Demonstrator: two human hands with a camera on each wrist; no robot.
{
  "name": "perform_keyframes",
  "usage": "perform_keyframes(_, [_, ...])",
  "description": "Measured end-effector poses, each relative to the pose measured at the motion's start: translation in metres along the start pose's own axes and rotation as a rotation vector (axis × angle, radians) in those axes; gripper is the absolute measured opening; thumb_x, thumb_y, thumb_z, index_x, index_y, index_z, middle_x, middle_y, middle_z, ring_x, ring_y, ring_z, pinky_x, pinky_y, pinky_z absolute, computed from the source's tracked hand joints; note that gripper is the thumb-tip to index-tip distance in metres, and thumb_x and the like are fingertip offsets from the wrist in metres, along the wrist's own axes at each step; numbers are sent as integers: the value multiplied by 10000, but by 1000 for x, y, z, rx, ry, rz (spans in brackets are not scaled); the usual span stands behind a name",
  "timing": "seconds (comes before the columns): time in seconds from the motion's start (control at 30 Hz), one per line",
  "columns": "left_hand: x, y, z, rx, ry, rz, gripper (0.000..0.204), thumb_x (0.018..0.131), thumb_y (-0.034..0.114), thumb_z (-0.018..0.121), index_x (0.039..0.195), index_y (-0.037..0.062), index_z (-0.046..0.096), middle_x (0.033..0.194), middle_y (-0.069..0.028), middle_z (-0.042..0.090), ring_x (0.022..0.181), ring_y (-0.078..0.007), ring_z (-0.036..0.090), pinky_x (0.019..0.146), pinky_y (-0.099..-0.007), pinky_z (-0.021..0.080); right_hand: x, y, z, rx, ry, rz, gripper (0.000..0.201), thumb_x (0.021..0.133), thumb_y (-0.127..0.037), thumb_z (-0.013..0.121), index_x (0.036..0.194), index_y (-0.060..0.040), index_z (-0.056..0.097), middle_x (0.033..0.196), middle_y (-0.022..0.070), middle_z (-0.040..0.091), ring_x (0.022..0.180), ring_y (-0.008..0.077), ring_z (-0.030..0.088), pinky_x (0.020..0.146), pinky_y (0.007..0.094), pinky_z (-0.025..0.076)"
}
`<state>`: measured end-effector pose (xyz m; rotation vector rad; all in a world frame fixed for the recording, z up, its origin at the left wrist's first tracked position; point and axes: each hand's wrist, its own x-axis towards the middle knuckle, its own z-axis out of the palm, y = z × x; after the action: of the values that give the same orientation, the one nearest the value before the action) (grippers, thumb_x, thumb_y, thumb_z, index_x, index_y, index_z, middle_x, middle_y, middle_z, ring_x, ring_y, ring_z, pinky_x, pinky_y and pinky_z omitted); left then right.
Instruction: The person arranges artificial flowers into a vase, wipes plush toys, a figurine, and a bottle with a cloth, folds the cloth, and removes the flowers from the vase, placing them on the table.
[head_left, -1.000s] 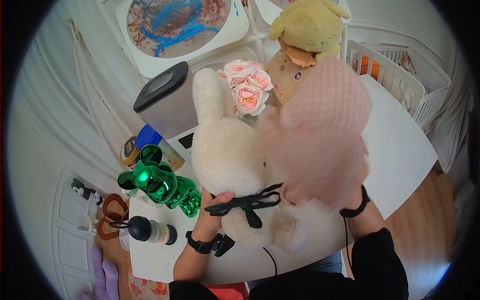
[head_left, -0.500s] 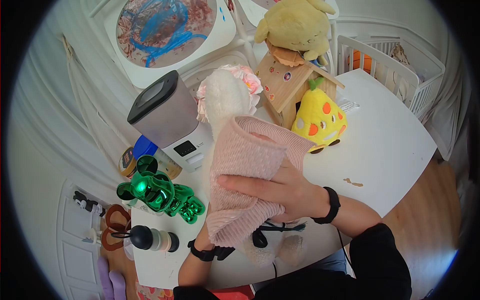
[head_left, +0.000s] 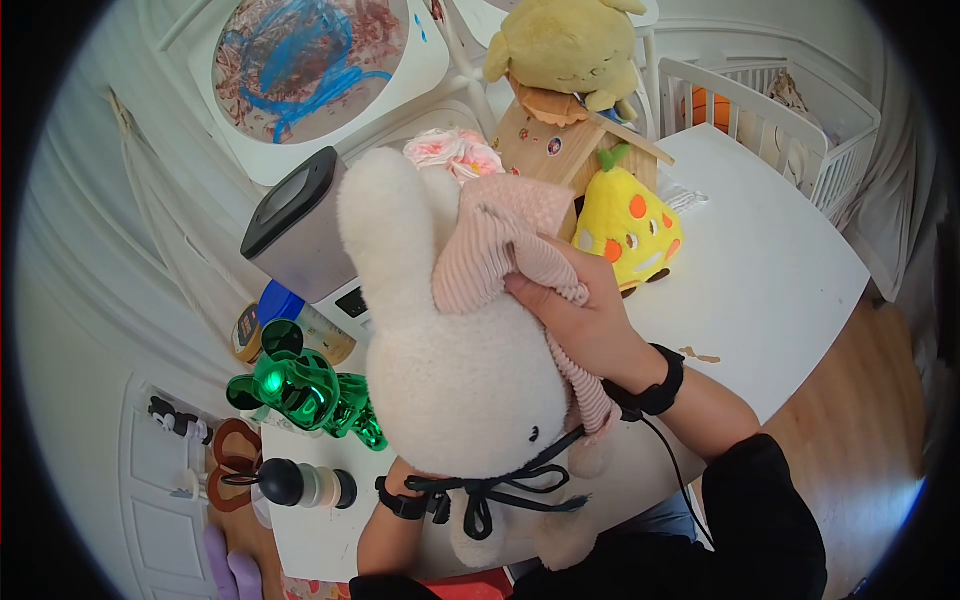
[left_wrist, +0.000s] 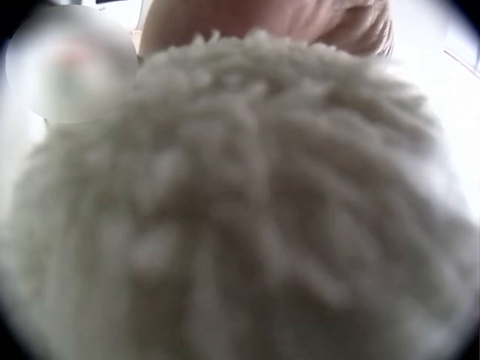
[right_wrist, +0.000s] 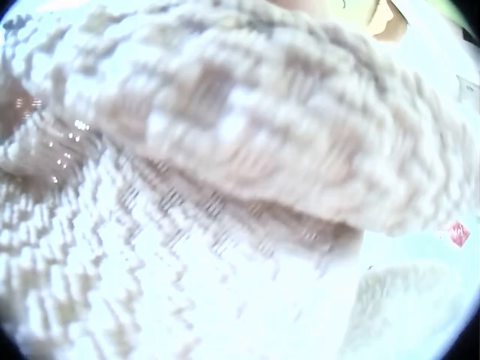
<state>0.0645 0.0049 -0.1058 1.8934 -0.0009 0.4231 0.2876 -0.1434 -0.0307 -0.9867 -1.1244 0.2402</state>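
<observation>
Best spread the folds of that pink knit cloth (head_left: 475, 265) so it doesn't bunch by the ears (head_left: 385, 220) — & hold the white plush rabbit (head_left: 465, 385) steady meanwhile. Rabbit's over the near side of the white table (head_left: 770, 290), cloth partly hiding its right-hand ear. R hand (head_left: 595, 325) has the cloth in a narrow pinch, w/ thumb in view. L hand (left_wrist: 262, 19) is behind the rabbit — can't tell how far it's closed.

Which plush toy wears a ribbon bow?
The white plush rabbit: dark ribbon bow at its neck. The orange-spotted yellow plush and pale-yellow plush show none.
</observation>
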Motion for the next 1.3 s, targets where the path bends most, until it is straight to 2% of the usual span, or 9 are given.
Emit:
perform_keyframes(0.2, [2, 6, -1, 11, 29, 25, 956, 822, 269, 782, 1558, 34, 219, 1446, -132, 506, 1304, -230, 528, 1081, -391, 439, 3, 1, 7, 438, -159, 666, 430, 1054, -311, 549, 1324, 22, 590, 1191, 51, 674, 1058, 147, 612, 937, 298, 487])
perform_keyframes(0.53, [-7, 12, -5, 23, 144, 75, 944, 834, 278, 770, 1560, 40, 216, 1456, -132, 496, 1312, -238, 521, 1089, -398, 435, -9, 10, 17, 427, -284, 462, 504, 1066, -387, 504, 1363, 15, 561, 1239, 96, 657, 1122, 146, 583, 983, 302, 459])
perform_keyframes(0.6, [-8, 15, -6, 29, 166, 84, 942, 837, 280, 768, 1560, 41, 216, 1457, -133, 494, 1314, -240, 520, 1090, -400, 434, -11, 15, 14, 325, -451, 681, 445, 1064, -355, 523, 1313, 7, 591, 1167, 84, 683, 1072, 147, 597, 951, 315, 473])
perform_keyframes(0.63, [-9, 17, -7, 33, 176, 89, 940, 838, 281, 767, 1561, 42, 215, 1458, -133, 493, 1315, -240, 519, 1091, -401, 433, -13, 10, 21, 185, -391, 363, 352, 1052, -285, 547, 1234, 8, 614, 1085, 134, 714, 990, 229, 658, 909, 350, 493])
perform_keyframes(0.8, [-9, 22, -9, 50, 220, 111, 934, 844, 286, 762, 1562, 45, 214, 1463, -133, 489, 1319, -244, 515, 1094, -404, 431, -6, -3, 16, -173, -636, 369, 254, 986, -104, 558, 1199, 24, 607, 1103, 261, 670, 999, 423, 640, 903, 387, 499])
perform_keyframes(1.0, [-7, 26, -10, 57, 273, 148, 927, 852, 292, 755, 1563, 49, 213, 1468, -134, 483, 1323, -249, 511, 1099, -409, 428, 2, 10, 2, -181, -105, 132, 317, 962, -117, 582, 1255, 1, 608, 1082, 214, 694, 1007, 332, 674, 899, 373, 502])
perform_keyframes(1.1, [-6, 28, -11, 64, 302, 165, 923, 855, 295, 751, 1563, 51, 212, 1471, -134, 480, 1326, -252, 509, 1101, -411, 427, 1, -2, 0, -147, -194, 295, 410, 976, -230, 631, 1302, 14, 576, 1124, 201, 675, 1033, 259, 653, 900, 352, 496])
perform_keyframes(1.2, [-6, 31, -10, 71, 326, 175, 919, 859, 298, 748, 1564, 53, 211, 1474, -134, 477, 1328, -254, 507, 1103, -413, 426, -5, -1, 2, 130, -719, 232, 584, 1004, -442, 594, 1342, 28, 528, 1242, 123, 643, 1162, 203, 576, 1007, 333, 439])
perform_keyframes(1.3, [-6, 34, -11, 79, 346, 188, 916, 863, 301, 745, 1565, 55, 211, 1477, -134, 474, 1330, -256, 505, 1105, -415, 424, -7, -1, -1, 118, -934, 267, 788, 1045, -641, 293, 1216, 84, 551, 1175, 110, 588, 1017, 191, 560, 891, 306, 461])
